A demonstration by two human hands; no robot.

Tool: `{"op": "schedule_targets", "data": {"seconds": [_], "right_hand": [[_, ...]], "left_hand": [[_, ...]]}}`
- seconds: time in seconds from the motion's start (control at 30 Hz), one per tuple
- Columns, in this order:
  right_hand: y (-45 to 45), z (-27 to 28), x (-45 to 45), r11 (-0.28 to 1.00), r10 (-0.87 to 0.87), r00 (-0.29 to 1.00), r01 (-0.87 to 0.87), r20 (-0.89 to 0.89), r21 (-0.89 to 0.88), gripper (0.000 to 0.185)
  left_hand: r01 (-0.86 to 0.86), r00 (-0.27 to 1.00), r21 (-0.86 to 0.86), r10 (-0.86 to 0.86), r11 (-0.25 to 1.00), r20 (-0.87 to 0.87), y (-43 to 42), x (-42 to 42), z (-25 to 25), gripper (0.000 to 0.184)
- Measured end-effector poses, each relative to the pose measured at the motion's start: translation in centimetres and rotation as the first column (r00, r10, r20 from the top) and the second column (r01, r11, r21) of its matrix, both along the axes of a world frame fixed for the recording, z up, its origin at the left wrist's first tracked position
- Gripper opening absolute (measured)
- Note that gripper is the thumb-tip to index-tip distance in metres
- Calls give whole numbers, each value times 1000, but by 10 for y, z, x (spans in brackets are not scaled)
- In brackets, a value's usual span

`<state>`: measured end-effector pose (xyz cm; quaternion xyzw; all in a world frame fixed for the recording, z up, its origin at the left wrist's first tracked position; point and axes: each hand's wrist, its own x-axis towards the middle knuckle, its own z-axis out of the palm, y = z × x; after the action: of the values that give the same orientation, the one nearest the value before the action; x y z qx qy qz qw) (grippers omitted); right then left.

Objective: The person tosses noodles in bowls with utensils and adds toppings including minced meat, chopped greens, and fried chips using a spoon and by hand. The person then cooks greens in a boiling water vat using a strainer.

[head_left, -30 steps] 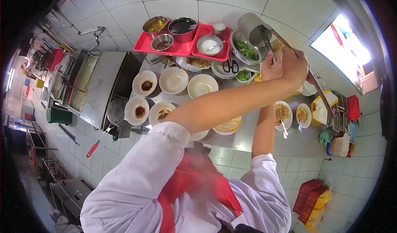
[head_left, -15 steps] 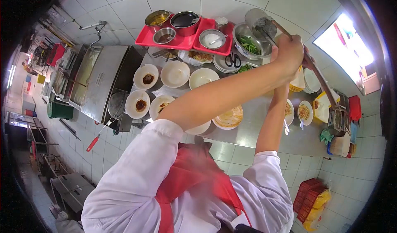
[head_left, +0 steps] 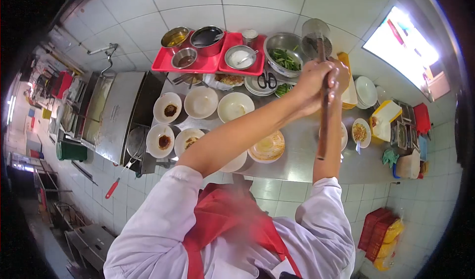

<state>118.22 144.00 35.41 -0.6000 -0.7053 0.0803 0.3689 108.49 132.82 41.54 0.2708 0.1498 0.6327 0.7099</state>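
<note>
My left hand (head_left: 315, 82) reaches across to the right and is closed round the long wooden handle of a wire-mesh strainer (head_left: 315, 30). Right beside it, my right hand (head_left: 338, 77) is closed on the same handle. The mesh end is up by the tiled wall, and the handle's lower end hangs over my right forearm. Just left of the mesh stands a steel bowl (head_left: 267, 45) of green leaves. Below my left arm lies a plate (head_left: 267, 147) with an orange-brown smear. My right forearm partly hides a bowl (head_left: 344, 136).
Several white bowls, some with dark sauce (head_left: 164, 142), stand at left on the steel counter (head_left: 299, 152). Red trays (head_left: 163, 63) hold pots of liquid and a white powder. Black scissors (head_left: 267, 80) lie on stacked plates. A noodle-like dish (head_left: 360, 133) and stacked bowls (head_left: 366, 91) are at right.
The strainer's handle has swung from slanting down to the right to nearly upright in view. Both hands have moved slightly down and left with it. The whole view has shifted a little.
</note>
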Motion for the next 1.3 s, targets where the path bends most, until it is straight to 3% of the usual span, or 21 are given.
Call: {"op": "schedule_targets", "data": {"seconds": [0.07,0.2,0.57,0.67,0.77,0.87,1.0,1.1,1.2,1.3], "right_hand": [[-16,11,0,982,119,992,-123,41,140,27],[-22,22,-8,978,-2,993,-23,118,209,28],[-19,7,-22,974,-131,991,120,43,190,29],[-8,-3,-25,965,-125,991,110,47,238,27],[-20,7,-23,977,-56,997,42,61,208,28],[-18,5,-31,969,-146,989,140,14,203,27],[-11,-2,-32,969,-129,991,131,-22,208,27],[-22,4,-28,977,-56,995,71,-76,202,29],[-25,4,-31,982,-73,988,95,-135,164,28],[-12,-10,-39,965,-155,985,167,-76,202,26]], "left_hand": [[18,999,-28,-19,999,-44,-2,-7,-4,36],[42,981,-57,-52,997,-185,-9,-24,-10,41],[74,968,-24,-78,997,-237,-15,-43,-30,44],[151,982,46,-144,987,-125,-11,-48,-37,18],[125,981,33,-119,992,-151,-11,-53,-38,17],[144,978,38,-136,989,-157,-11,-56,-43,15],[73,984,21,-69,997,-167,-13,-49,-33,21],[83,994,41,-80,996,-74,-9,-62,-41,14],[69,985,11,-67,998,-160,-11,-63,-41,14],[104,981,32,-97,994,-167,-12,-60,-37,13]]}}
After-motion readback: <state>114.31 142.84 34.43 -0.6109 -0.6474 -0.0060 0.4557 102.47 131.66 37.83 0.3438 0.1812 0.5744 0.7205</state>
